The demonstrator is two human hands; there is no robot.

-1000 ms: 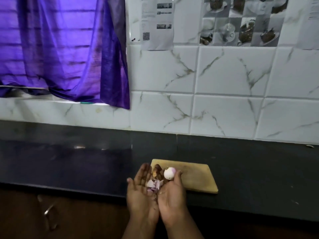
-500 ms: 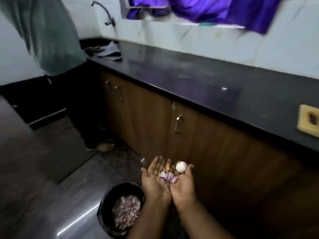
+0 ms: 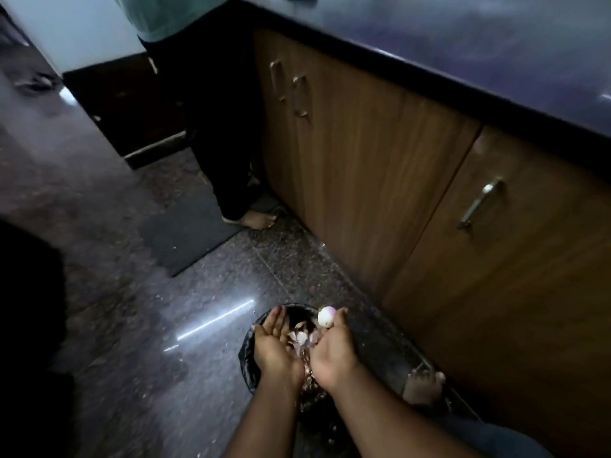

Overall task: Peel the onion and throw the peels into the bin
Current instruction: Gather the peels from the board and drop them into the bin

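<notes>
Both my hands hover over a black bin (image 3: 247, 365) on the floor, lined with a dark bag and holding old peels. My left hand (image 3: 274, 345) is cupped, palm turned inward, fingers apart. My right hand (image 3: 334, 348) pinches the peeled, pale onion (image 3: 326, 316) at its fingertips. Loose pink and white onion peels (image 3: 302, 335) sit in the gap between the two palms, right above the bin's mouth. Most of the bin is hidden under my hands and forearms.
Brown wooden cabinet doors (image 3: 380, 180) with metal handles stand to the right under a dark counter (image 3: 463, 51). Another person's leg and bare foot (image 3: 254, 221) stand ahead by a dark floor mat (image 3: 188, 233). My own foot (image 3: 423, 386) rests right of the bin.
I have turned away from the counter and cutting board and bent down. My cupped hands with onion and peels came over the bin, and the palms have started to part.
</notes>
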